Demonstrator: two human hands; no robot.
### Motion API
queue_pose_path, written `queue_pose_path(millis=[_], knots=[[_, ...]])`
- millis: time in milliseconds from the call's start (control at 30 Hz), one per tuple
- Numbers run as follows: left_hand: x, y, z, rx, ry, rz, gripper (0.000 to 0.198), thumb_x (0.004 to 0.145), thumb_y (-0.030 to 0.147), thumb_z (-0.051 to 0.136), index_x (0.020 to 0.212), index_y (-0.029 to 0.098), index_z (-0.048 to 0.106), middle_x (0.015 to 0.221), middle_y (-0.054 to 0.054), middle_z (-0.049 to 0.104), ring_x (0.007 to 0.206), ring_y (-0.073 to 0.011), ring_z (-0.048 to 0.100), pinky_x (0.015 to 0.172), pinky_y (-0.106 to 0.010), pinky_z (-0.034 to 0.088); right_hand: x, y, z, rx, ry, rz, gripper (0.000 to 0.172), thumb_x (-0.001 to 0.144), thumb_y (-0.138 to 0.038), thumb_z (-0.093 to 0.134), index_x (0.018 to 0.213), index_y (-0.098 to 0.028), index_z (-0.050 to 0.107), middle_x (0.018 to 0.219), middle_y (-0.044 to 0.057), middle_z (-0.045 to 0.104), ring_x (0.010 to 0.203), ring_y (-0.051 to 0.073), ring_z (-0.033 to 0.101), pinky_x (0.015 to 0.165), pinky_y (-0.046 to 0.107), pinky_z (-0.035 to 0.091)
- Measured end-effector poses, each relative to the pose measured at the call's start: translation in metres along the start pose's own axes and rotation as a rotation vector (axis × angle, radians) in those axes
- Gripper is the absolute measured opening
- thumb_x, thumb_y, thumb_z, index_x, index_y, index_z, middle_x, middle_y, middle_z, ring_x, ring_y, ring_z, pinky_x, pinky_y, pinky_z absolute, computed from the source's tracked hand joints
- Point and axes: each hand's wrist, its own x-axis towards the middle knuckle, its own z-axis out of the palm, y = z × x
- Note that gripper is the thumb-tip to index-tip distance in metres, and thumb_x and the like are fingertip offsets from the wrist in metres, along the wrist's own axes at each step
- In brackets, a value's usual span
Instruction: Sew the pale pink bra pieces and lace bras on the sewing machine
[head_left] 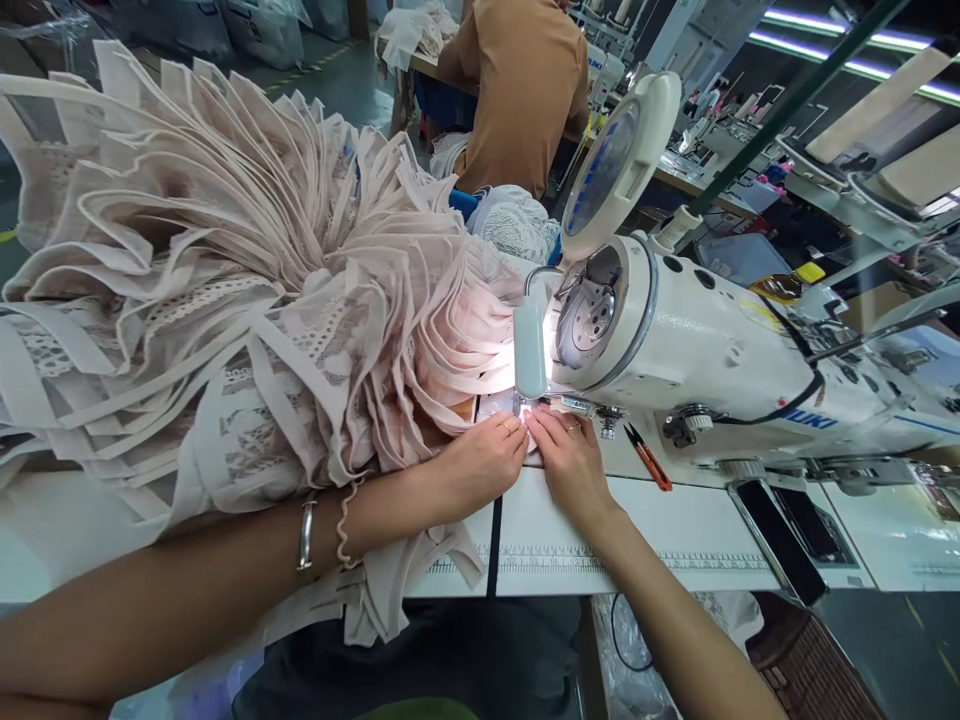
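My left hand (489,458) and my right hand (570,462) meet fingertip to fingertip just in front of the presser foot of a white sewing machine (667,320). Both sets of fingers are pinched down on a small bit of pale fabric (531,446), mostly covered by the fingers. A lit lamp (530,350) shines on the needle area, whose details are washed out. To the left, a big heap of pale pink lace garment pieces (300,250) fans over the table and reaches up to the machine, with my left forearm lying against its front.
Orange-handled thread snips (651,460) lie right of my right hand. Further right, a phone (776,540) rests at the table's (675,560) front edge, which bears a printed ruler. A round magnifier-like cover (619,165) stands up above the machine head. Another person (521,90) sits ahead.
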Motion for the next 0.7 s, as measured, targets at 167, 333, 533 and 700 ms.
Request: queue_pose_path(millis=[167, 333, 533, 700], knots=[[0.000, 0.004, 0.006, 0.053, -0.026, -0.005, 0.035, 0.098, 0.003, 0.038, 0.124, -0.001, 0.060, 0.121, -0.019, 0.068, 0.116, -0.0259, 0.061, 0.107, -0.039, 0.041, -0.003, 0.009, 0.013, 0.040, -0.043, 0.099, 0.051, 0.094, -0.002, 0.034, 0.135, -0.015, 0.062, 0.126, 0.013, 0.070, 0.111, 0.024, 0.065, 0.099, 0.040, 0.051], [0.001, 0.003, 0.006, 0.032, -0.057, -0.013, 0.033, 0.097, 0.003, 0.039, 0.120, -0.002, 0.062, 0.117, -0.019, 0.069, 0.112, -0.0268, 0.063, 0.102, -0.040, 0.046, -0.004, 0.009, 0.015, 0.057, -0.090, 0.148, 0.059, 0.087, 0.003, 0.034, 0.135, -0.017, 0.061, 0.126, 0.012, 0.069, 0.115, 0.024, 0.063, 0.103, 0.042, 0.051], [0.001, -0.001, 0.004, 0.022, -0.057, -0.014, 0.035, 0.097, 0.000, 0.035, 0.121, -0.001, 0.061, 0.120, -0.020, 0.068, 0.112, -0.0256, 0.064, 0.104, -0.040, 0.046, -0.001, 0.007, 0.012, 0.032, -0.116, 0.170, 0.057, 0.086, 0.002, 0.035, 0.132, -0.018, 0.064, 0.124, 0.012, 0.069, 0.117, 0.025, 0.061, 0.103, 0.043, 0.049], [0.002, -0.003, 0.004, -0.019, -0.057, -0.037, 0.032, 0.097, 0.001, 0.038, 0.120, 0.001, 0.060, 0.117, -0.018, 0.069, 0.113, -0.0250, 0.064, 0.104, -0.041, 0.045, 0.002, 0.004, 0.009, 0.006, -0.184, 0.227, 0.058, 0.088, 0.000, 0.034, 0.132, -0.021, 0.065, 0.126, 0.011, 0.068, 0.112, 0.026, 0.062, 0.097, 0.044, 0.050]])
